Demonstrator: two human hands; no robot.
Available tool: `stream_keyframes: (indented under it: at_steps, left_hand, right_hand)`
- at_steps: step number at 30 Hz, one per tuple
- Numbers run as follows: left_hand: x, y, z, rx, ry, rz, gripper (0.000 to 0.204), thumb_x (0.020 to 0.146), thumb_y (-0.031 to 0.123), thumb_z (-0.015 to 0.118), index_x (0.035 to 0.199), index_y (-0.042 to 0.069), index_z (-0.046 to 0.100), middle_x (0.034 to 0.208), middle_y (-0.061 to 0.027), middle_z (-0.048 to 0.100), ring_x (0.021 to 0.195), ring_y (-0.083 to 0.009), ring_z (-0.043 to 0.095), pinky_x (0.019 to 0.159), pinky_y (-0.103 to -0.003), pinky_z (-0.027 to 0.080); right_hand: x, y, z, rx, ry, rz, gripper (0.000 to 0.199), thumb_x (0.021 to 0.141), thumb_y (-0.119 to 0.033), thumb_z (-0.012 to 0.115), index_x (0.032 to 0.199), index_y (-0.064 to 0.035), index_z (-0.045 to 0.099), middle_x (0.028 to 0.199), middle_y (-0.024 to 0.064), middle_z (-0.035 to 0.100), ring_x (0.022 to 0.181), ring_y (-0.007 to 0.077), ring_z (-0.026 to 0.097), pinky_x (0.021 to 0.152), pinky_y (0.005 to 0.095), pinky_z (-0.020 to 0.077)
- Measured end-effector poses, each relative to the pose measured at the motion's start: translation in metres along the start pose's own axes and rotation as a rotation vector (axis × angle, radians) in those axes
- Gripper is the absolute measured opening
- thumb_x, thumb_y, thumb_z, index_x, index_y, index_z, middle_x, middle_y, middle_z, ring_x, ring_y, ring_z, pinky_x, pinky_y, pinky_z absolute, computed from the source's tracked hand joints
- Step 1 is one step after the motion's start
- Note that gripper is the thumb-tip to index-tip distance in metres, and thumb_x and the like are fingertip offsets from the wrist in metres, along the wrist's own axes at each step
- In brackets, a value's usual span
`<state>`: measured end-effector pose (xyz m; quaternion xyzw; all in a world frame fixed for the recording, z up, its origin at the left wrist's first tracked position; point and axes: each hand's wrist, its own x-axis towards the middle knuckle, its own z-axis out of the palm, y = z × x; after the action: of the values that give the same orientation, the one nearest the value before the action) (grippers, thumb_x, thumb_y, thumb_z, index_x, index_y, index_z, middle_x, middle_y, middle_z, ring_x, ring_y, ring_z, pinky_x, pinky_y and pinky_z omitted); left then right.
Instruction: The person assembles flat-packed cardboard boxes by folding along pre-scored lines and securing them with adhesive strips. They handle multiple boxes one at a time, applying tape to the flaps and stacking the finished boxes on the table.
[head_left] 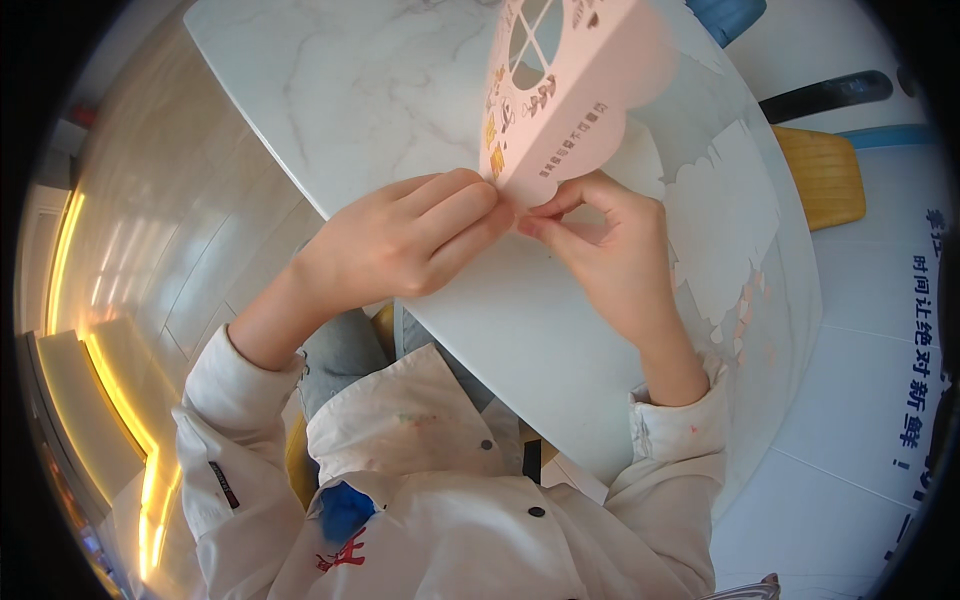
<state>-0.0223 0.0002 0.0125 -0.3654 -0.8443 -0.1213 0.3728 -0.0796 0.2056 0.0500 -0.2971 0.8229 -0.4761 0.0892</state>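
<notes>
Closest to my lens are the sleeves of a pale, paint-flecked jacket (440, 500), with both forearms rising from the lower edge toward the middle of the view. Between the hands I see a pink die-cut cardboard sheet (570, 90) with scalloped edges, a round cut-out window and small printed figures; it stands tilted above the white marble table (380, 90), its lower corner coming down to where the two hands meet. My left hand (400, 245) grasps that lower corner, fingers curled over the card's edge with the knuckles up. My right hand (605, 245) pinches the same corner from the other side, thumb and forefinger pressed together on the card's bottom edge, the remaining fingers folded loosely under. The two hands nearly touch at the corner.

Just beyond the right hand, more flat white cut-out sheets (720, 220) with scalloped outlines lie on the tabletop, reaching toward its right edge. Past the table on the right I make out a yellow wooden chair seat (825, 175), and a blue chair (725, 15) at the top edge. Glossy beige floor (170, 220) spreads out on the left, reflecting a warm strip of light.
</notes>
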Motion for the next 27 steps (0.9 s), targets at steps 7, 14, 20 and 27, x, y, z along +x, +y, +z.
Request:
stream_keyframes:
  at_steps: [7,14,20,27]
  left_hand:
    - [-0.006,-0.004,0.001,-0.02,-0.028,0.021,0.033,0.068,0.001,0.068,0.1,-0.005,0.064,0.096,-0.0134,0.06,0.087,-0.0279,0.067,0.068,-0.034,0.059]
    - [-0.013,0.0,0.006,-0.073,0.027,-0.08,0.045,0.071,-0.001,0.067,0.114,0.004,0.056,0.084,-0.0051,0.054,0.073,-0.0194,0.062,0.062,-0.029,0.055]
    - [-0.016,0.006,-0.004,-0.069,-0.079,-0.157,0.044,0.075,0.0,0.072,0.118,0.002,0.058,0.081,-0.007,0.056,0.068,-0.0222,0.059,0.055,-0.033,0.05]
    - [-0.006,0.023,-0.006,0.026,-0.148,-0.237,0.04,0.072,0.003,0.071,0.112,0.002,0.065,0.071,-0.0017,0.052,0.058,-0.0151,0.051,0.049,-0.028,0.039]
  right_hand:
    - [0.0,-0.001,0.003,-0.094,-0.029,-0.062,0.016,0.077,0.004,0.076,0.091,0.0016,0.068,0.079,0.0056,0.069,0.073,0.0114,0.064,0.072,0.0266,0.0518]
    - [0.003,-0.009,0.004,-0.007,-0.025,0.071,0.013,0.076,0.0,0.078,0.078,0.0002,0.065,0.076,0.01,0.068,0.071,0.0197,0.067,0.064,0.031,0.0501]
    - [0.0,0.001,0.003,-0.077,-0.04,-0.043,0.019,0.078,0.001,0.077,0.096,0.0003,0.069,0.079,0.0045,0.069,0.075,0.0109,0.064,0.071,0.0261,0.0506]
    - [-0.004,-0.002,0.01,-0.181,0.027,-0.099,0.02,0.078,-0.004,0.076,0.095,-0.0041,0.068,0.078,0.008,0.069,0.077,0.0226,0.066,0.085,0.037,0.0478]
